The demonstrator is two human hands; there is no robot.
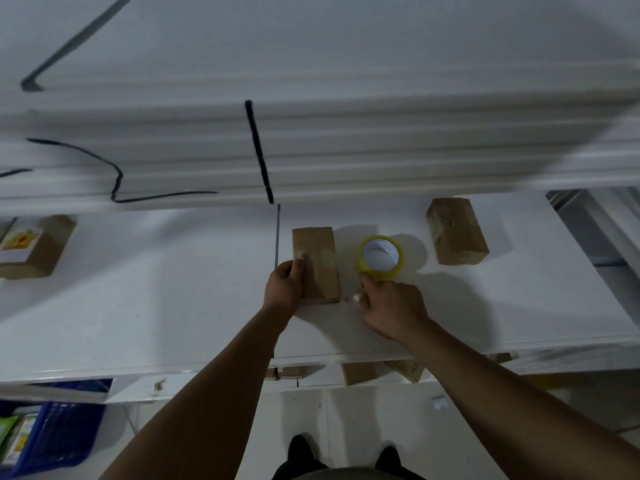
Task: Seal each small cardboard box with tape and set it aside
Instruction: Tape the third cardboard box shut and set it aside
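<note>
Two hands in view, both over the white table (pixel 156 306). With the left hand (pixel 284 285), a grip on the left side of the small cardboard box (pixel 317 261) in the middle of the table: fingers curled round that side, thumb laid on the top face. Box lying flat, long side running from near to far, just left of the yellow tape roll (pixel 380 258) and apart from it. With the right hand (pixel 393 308), a reach to the near edge of the tape roll, index finger stretched out, touching or nearly touching the roll, other fingers curled under. Something pale and shiny at those curled fingertips, too blurred to name; impossible to tell whether pinching something or not. Far on the right, a second box (pixel 455 235), well apart from the roll. At the left edge, a third box (pixel 34 249) with a yellow and white label on top. Low on the left, under the table, a blue crate (pixel 59 434).
</note>
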